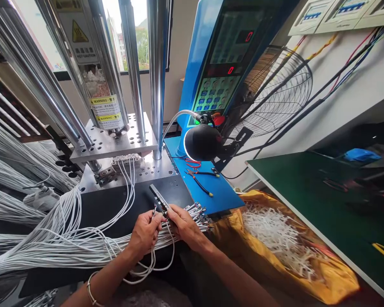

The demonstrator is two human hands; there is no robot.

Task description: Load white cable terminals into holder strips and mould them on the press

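My left hand [145,233] pinches the plug end of a white cable [154,210] over the black work surface [115,204]. Right beside it, my right hand [183,224] is closed on the bundle of white cables with metal connector ends [198,211]. Just in front of both hands lies a black slotted fixture bar [159,195]. More white cables [67,243] run from the left across the surface under my hands, and some go up into the mould [128,162] of the press.
A vertical press with steel columns [156,76] stands behind, a blue control panel [224,72] to its right. A black lamp [203,143] hangs over pliers [198,174] on the blue shelf. A yellow bag of white scraps [275,243] and a green table [323,200] lie right.
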